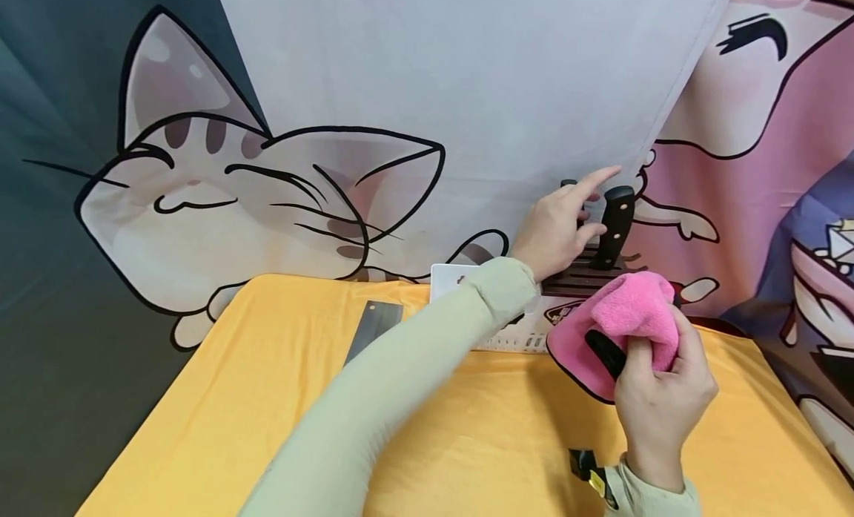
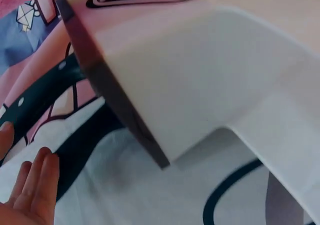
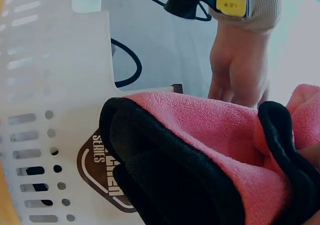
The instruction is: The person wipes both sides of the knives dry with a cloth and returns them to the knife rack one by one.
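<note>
My left hand reaches over the knife holder, its fingers spread and mostly straight. A black riveted knife handle stands up from the slots beside the thumb. Another dark handle shows in the left wrist view, close to the fingertips; whether they touch it I cannot tell. In my right hand a pink cloth with black edging is pinched between thumb and fingers, bunched at the top and hanging in front of the holder. The cloth also covers part of the holder's printed front in the right wrist view.
A flat grey metal blade lies on the yellow tablecloth, partly behind my left sleeve. The holder's white side has a raised panel and slotted holes. Cartoon-printed curtains hang right behind the table.
</note>
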Demonstrator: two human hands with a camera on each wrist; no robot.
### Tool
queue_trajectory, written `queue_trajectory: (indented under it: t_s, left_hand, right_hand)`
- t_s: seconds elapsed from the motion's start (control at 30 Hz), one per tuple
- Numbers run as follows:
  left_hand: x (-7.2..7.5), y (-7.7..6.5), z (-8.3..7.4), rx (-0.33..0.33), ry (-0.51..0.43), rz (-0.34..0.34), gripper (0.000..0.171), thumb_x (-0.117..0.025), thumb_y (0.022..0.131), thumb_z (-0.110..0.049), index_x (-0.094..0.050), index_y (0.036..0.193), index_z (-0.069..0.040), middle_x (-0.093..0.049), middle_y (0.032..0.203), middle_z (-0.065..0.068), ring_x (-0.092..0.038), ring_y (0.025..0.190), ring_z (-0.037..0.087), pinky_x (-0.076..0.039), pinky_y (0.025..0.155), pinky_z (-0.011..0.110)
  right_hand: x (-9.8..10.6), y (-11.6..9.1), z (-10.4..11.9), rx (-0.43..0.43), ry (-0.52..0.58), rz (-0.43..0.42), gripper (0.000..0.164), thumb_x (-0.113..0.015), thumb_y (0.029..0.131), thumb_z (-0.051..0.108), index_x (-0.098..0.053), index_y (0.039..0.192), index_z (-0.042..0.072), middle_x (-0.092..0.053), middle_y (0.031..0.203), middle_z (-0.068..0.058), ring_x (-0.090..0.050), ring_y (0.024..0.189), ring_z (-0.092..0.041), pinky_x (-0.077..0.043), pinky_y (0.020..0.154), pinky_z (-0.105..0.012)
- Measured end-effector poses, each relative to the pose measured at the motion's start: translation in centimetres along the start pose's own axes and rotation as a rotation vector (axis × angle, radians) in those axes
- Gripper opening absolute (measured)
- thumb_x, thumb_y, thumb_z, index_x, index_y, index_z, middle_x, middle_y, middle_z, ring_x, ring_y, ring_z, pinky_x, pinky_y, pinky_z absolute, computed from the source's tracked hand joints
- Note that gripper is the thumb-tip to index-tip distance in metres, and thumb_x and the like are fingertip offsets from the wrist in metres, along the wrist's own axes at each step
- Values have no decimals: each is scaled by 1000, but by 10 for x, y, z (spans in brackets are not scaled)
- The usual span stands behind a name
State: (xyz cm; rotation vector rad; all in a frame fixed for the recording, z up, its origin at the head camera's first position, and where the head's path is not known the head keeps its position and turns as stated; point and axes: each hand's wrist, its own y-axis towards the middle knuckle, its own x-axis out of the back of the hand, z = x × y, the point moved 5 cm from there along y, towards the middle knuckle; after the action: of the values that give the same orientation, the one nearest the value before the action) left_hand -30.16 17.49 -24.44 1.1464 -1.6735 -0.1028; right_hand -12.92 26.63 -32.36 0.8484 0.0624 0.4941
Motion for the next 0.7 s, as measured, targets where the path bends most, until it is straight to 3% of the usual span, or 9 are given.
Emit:
queue_trajectory:
  t_s: [0.17, 0.33, 0.53, 0.7]
  left_hand:
    - [19, -10, 8, -31, 31, -51, 62, -63, 88, -24, -35, 142, -29, -59, 115, -4, -59, 86, 4, -43, 68, 15]
    - [41, -26, 24, -16, 19, -103, 58, -65, 87, -25, -40, 140, -25, -59, 115, -2, -60, 86, 2, -43, 69, 14]
    - [68, -61, 49, 7, 51, -153, 56, -67, 85, -26, -45, 137, -23, -59, 114, -2, -60, 87, 6, -45, 71, 16]
    - [83, -97, 73, 82, 124, -129, 53, -65, 86, -31, -48, 135, -21, -59, 114, 0, -62, 86, 10, -47, 66, 21]
  right_hand:
    - [-2, -1, 1, 0, -5, 4, 30, -58, 85, 12, -68, 114, 14, -67, 101, 3, -54, 79, 3, -34, 62, -14]
    - [-3, -2, 2, 2, -11, 10, 30, -57, 85, 12, -68, 114, 14, -68, 101, 1, -53, 78, 3, -34, 61, -14]
    - [-5, -3, 2, 5, -16, 13, 30, -57, 85, 12, -68, 114, 15, -68, 100, -1, -53, 78, 4, -33, 61, -14]
    - [-6, -3, 3, 6, -9, 21, 31, -58, 86, 12, -67, 115, 14, -68, 102, 1, -53, 78, 4, -33, 61, -14]
